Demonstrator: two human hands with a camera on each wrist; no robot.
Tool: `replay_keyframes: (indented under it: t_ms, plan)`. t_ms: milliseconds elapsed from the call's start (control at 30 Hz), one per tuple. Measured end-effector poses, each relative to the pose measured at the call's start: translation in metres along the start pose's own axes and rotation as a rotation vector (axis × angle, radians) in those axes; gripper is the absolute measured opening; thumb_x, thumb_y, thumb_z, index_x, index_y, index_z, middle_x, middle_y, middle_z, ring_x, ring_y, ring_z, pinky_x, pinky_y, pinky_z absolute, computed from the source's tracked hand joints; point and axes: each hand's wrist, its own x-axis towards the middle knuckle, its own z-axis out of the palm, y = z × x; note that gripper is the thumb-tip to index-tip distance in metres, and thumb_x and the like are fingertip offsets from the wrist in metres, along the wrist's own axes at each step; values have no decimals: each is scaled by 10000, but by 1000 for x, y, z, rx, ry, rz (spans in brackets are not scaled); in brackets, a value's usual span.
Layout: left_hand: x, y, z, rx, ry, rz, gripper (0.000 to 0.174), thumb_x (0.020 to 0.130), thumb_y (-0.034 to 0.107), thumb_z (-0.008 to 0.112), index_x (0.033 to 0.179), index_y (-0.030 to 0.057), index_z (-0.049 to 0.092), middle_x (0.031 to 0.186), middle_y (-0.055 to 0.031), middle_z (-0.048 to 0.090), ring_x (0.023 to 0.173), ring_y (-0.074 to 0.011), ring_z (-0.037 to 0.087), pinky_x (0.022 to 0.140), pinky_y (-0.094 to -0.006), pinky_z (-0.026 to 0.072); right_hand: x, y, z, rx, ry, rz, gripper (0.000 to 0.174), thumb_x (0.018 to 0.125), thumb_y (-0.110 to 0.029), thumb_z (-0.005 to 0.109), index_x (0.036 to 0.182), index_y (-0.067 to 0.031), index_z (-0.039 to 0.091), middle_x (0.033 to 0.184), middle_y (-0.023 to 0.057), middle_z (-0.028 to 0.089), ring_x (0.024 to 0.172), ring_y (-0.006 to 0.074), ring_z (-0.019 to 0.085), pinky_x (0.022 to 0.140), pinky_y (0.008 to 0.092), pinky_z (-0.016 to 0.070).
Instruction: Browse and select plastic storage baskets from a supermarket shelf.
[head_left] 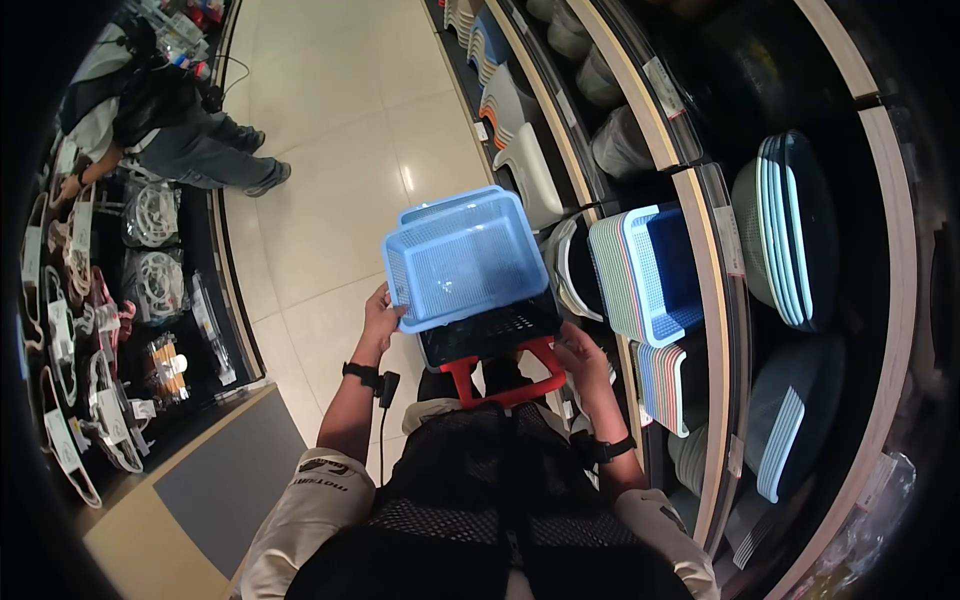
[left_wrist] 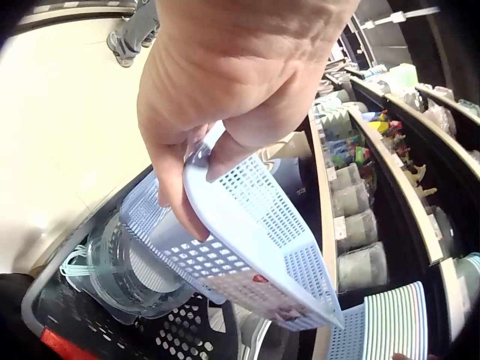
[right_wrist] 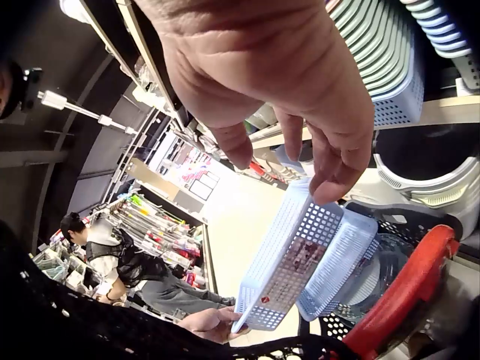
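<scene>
My left hand (head_left: 379, 322) pinches the rim of a light blue perforated plastic basket (head_left: 465, 260) at one corner, thumb on one side and fingers on the other. In the left wrist view the basket (left_wrist: 262, 225) is tilted, with a label on its outer wall. Another blue basket (right_wrist: 341, 262) stands behind it, in a black shopping basket (left_wrist: 184, 330) with a red handle (head_left: 505, 385). Clear round containers (left_wrist: 131, 262) also sit in there. My right hand (head_left: 585, 362) is beside the shopping basket, its fingers loosely bent and holding nothing.
Shelves on the right carry stacked blue and pastel baskets (head_left: 640, 275), basins (head_left: 785, 235) and white stools (head_left: 530, 175). Hangers (head_left: 100, 410) hang on the left display. Farther up the aisle a person (head_left: 190, 145) stands at that display. Pale floor tiles (head_left: 330, 170) run between.
</scene>
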Motion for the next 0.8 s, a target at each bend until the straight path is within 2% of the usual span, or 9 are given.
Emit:
replay_keyframes:
  t_ms: [67,167,200,267,433,667,700,733,800]
  plan:
    - [35,-10,-1,3,62,5,728,823,-188,521,1508,27,403,1251,-96,681,943,-201,721,626,-312,635,-9,0,-1,15,10,17,486,971,-25,643,1441,0,520,1301,98,658,1106,135,630,890,259,511]
    - [83,-25,0,23,87,55,732,809,-192,508,1502,18,400,1245,-113,677,973,-231,717,652,-344,645,-20,8,-3,46,34,27,431,983,-48,645,1403,-3,560,1259,75,676,1053,116,644,869,248,509]
    - [91,-23,3,28,78,48,732,809,-192,508,1502,18,400,1245,-113,677,973,-231,717,652,-344,645,-23,11,-4,64,47,18,414,986,-57,644,1391,-7,573,1241,70,683,1034,116,654,869,249,511]
    - [108,-21,11,38,131,64,720,767,-180,528,1464,-29,428,1201,-148,682,919,-231,718,545,-290,582,-29,18,-6,112,71,56,400,978,-62,660,1369,-9,596,1207,60,690,1014,109,646,867,259,512]
    - [152,-45,11,73,150,65,697,786,-183,525,1458,-23,427,1176,-139,691,931,-243,719,584,-311,601,-45,25,-4,132,152,149,373,972,-106,688,1330,-20,631,1112,23,703,958,80,633,826,245,504]
    - [170,-55,6,126,143,-18,723,840,-162,544,1522,-22,352,1207,-170,675,995,-270,708,599,-323,625,-52,28,-5,157,171,177,384,970,-103,698,1336,-13,623,1130,27,698,956,75,620,826,241,506]
    - [171,-60,2,175,118,-44,715,873,-57,617,1531,-33,339,1298,-243,627,1029,-344,706,716,-377,630,-51,26,-4,162,177,181,384,970,-103,698,1336,-13,623,1130,27,698,956,75,620,826,241,506]
    - [176,-67,0,180,112,-46,715,873,-57,617,1531,-33,339,1298,-243,627,1029,-344,706,716,-377,630,-50,23,-4,164,182,174,383,971,-101,698,1335,-10,623,1131,26,697,960,74,619,829,240,505]
    - [180,-73,-1,745,158,143,737,874,86,697,1514,-52,358,1348,-307,585,1088,-406,685,906,-414,580,-50,18,-3,168,188,167,382,971,-100,697,1334,-8,623,1133,25,696,965,73,618,832,239,504]
